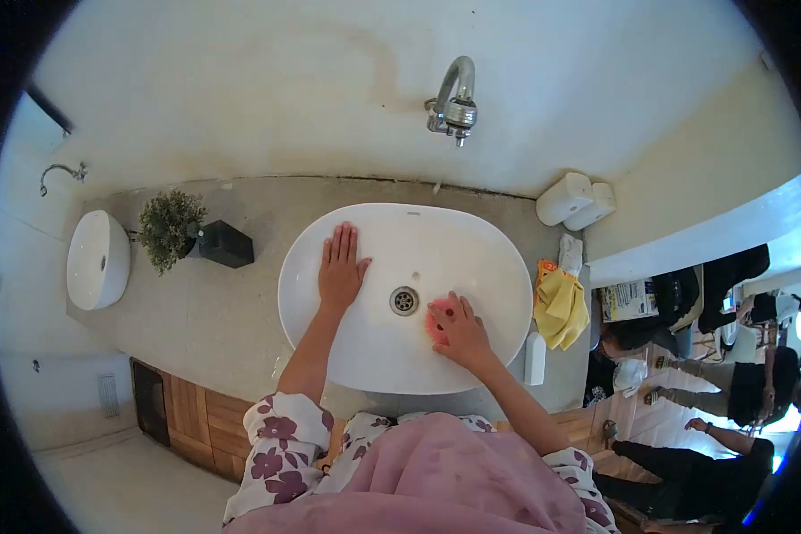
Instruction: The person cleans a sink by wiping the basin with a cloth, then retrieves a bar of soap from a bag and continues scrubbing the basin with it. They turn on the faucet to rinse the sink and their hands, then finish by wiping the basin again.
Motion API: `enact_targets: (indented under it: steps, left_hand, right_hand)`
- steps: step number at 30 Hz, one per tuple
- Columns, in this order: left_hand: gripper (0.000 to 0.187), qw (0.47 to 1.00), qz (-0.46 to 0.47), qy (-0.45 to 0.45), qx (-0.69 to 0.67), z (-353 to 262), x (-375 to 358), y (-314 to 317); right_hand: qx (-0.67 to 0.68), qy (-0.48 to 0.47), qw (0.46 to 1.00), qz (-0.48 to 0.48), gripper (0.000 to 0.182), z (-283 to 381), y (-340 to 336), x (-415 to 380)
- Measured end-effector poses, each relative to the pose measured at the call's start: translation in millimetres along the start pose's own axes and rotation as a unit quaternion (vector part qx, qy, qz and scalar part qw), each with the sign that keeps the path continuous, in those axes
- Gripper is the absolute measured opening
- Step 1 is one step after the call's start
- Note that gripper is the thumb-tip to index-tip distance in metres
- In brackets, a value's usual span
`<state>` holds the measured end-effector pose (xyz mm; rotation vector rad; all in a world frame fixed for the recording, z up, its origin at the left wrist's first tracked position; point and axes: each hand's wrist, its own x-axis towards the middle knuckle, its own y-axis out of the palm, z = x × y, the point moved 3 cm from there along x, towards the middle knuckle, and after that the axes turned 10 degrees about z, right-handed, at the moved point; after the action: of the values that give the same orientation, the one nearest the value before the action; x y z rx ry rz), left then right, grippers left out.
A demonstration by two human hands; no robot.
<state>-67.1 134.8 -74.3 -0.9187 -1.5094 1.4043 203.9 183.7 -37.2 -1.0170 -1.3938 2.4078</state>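
Note:
A white oval wash basin [365,367] sits on the counter in front of me, its round metal drain [405,301] in the middle. My left hand [341,269] lies flat against the inner left side of the bowl, fingers stretched out and holding nothing. Right of the drain, my right hand [463,329] grips a pink scrubbing sponge [437,326] from above and presses it on the bowl's surface. The fingers and palm cover part of the sponge. On the wall above the basin is a curved metal faucet [457,102].
Yellow cloths [561,307] and a white bottle [534,359] lie right of the basin, with white containers [564,199] behind. Leftward on the counter [196,329] are a potted plant [171,227], a black pot [226,244] and a second basin [98,260]. Other people [712,463] are at far right.

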Motion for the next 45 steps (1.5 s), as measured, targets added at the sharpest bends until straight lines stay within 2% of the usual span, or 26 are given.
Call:
enact_targets:
  steps: [1, 4, 6, 9, 11, 12, 13, 14, 15, 17, 18, 19, 21, 23, 25, 27, 28, 29, 31, 32, 34, 35, 37, 40, 42, 45]
  left_hand:
    - [0.071, 1.000, 0.002, 0.002, -0.001, -3, -4, 3]
    - [0.073, 0.988, 0.094, 0.079, -0.092, -22, -21, 10]
    - [0.073, 0.986, 0.102, 0.094, -0.096, -27, -33, 9]
    - [0.073, 0.964, 0.162, 0.167, -0.129, -42, -59, 12]
    - [0.072, 0.938, 0.226, 0.224, -0.135, -60, -75, 0]
    - [0.070, 0.936, 0.220, 0.237, -0.138, -66, -83, 7]
    - [0.070, 0.936, 0.221, 0.238, -0.136, -73, -91, 7]
    - [0.070, 0.916, 0.274, 0.250, -0.155, -83, -99, 11]
    - [0.069, 0.892, 0.327, 0.261, -0.173, -91, -106, 13]
    - [0.069, 0.822, 0.393, 0.326, -0.251, -106, -120, -8]
    - [0.067, 0.775, 0.466, 0.315, -0.288, -113, -118, -20]
    - [0.067, 0.776, 0.466, 0.315, -0.287, -109, -109, -19]
    - [0.068, 0.842, 0.254, 0.324, -0.348, -93, -79, -25]
    - [0.069, 0.941, 0.152, 0.184, -0.242, -58, -34, -23]
    - [0.068, 0.986, 0.030, 0.078, -0.144, -18, 5, -30]
    - [0.066, 0.995, -0.044, 0.023, -0.091, 16, 27, -18]
    - [0.069, 0.999, -0.021, 0.020, -0.040, 24, 32, -9]
    - [0.069, 0.999, -0.023, 0.022, -0.041, 19, 37, 3]
    - [0.072, 0.994, -0.057, -0.059, -0.071, 6, 41, 17]
    - [0.072, 0.994, -0.056, -0.058, -0.072, -5, 46, 25]
    - [0.074, 0.970, -0.169, -0.093, -0.147, -27, 56, 30]
    - [0.074, 0.970, -0.169, -0.094, -0.148, -40, 63, 34]
    - [0.074, 0.979, -0.107, 0.022, -0.172, -76, 79, 36]
    - [0.072, 0.983, -0.074, 0.044, -0.163, -135, 96, 15]
    - [0.069, 0.957, -0.035, 0.181, -0.225, -169, 100, 2]
    - [0.067, 0.937, -0.018, 0.226, -0.266, -197, 94, -10]
  right_hand:
    - [0.002, -0.002, 1.000, -0.008, 0.084, 0, 2, 0]
    - [-0.004, -0.009, 1.000, -0.025, 0.081, 1, 1, -2]
    - [-0.012, -0.011, 0.999, -0.035, 0.079, 2, -2, -4]
    - [0.046, -0.015, 0.998, -0.038, 0.074, -9, -3, -2]
    - [0.129, -0.066, 0.981, -0.131, 0.070, -26, 8, 3]
    - [0.131, -0.066, 0.980, -0.131, 0.070, -30, 6, 1]
    - [0.226, -0.056, 0.962, -0.139, 0.070, -36, -2, -2]
    - [0.319, -0.047, 0.935, -0.147, 0.070, -42, -7, -5]
    - [0.320, -0.047, 0.935, -0.148, 0.070, -44, -11, -9]
    - [0.429, -0.015, 0.883, -0.190, 0.070, -51, -16, -19]
    - [0.429, -0.015, 0.883, -0.190, 0.070, -50, -21, -26]
    - [0.427, 0.008, 0.876, -0.225, 0.071, -51, -27, -34]
    - [0.424, 0.031, 0.868, -0.257, 0.073, -46, -31, -47]
    - [0.347, 0.038, 0.869, -0.350, 0.075, -42, -34, -59]
    - [0.308, 0.037, 0.879, -0.362, 0.077, -42, -26, -65]
    - [0.269, 0.040, 0.885, -0.377, 0.080, -41, -22, -70]
    - [0.270, 0.042, 0.886, -0.375, 0.081, -38, -20, -73]
    - [0.270, 0.044, 0.887, -0.371, 0.083, -36, -20, -74]
    - [0.256, 0.040, 0.890, -0.375, 0.085, -32, -19, -76]
    - [0.242, 0.034, 0.894, -0.376, 0.086, -30, -18, -77]
    - [0.225, 0.032, 0.899, -0.374, 0.086, -29, -18, -79]
    - [0.209, 0.029, 0.904, -0.372, 0.086, -29, -18, -79]
    - [0.197, 0.033, 0.906, -0.374, 0.085, -30, -16, -78]
    - [0.187, 0.035, 0.907, -0.376, 0.085, -31, -16, -76]
    - [0.185, 0.033, 0.906, -0.378, 0.085, -31, -17, -75]
    - [0.178, 0.042, 0.906, -0.382, 0.085, -30, -18, -74]
